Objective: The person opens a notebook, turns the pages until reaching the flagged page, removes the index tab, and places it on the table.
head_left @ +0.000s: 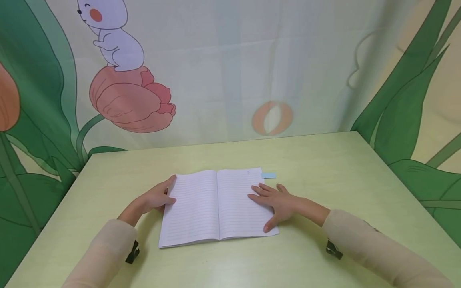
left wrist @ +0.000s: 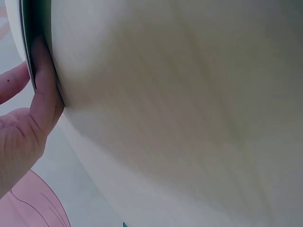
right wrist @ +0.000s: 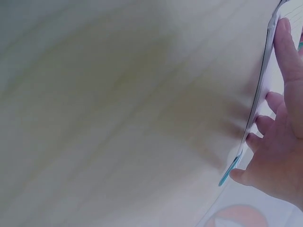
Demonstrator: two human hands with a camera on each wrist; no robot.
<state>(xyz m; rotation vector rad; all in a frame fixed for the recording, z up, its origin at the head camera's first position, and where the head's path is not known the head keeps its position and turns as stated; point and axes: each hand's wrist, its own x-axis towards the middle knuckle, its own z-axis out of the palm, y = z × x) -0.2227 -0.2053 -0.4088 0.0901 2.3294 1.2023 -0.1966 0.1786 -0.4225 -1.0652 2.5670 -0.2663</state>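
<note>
An open lined notebook [head_left: 194,208] lies on the table, its blank ruled pages spread on either side of the centre fold. At its left edge my left hand [head_left: 155,197] holds the pages, thumb on top. In the left wrist view, a finger [left wrist: 45,90] of that hand reaches in between the layers at the edge. My right hand [head_left: 279,203] rests with spread fingers on the right page near its outer edge; the right wrist view shows its fingers [right wrist: 289,52] along that edge. A light blue tab [head_left: 268,175] sticks out at the notebook's upper right.
The pale yellow-green table [head_left: 309,160] extends around the notebook. Behind it hangs a printed cloth [head_left: 201,80] with a white animal, flowers and large leaves. A dark clip-like piece [head_left: 133,253] hangs under the left sleeve, another [head_left: 334,250] under the right.
</note>
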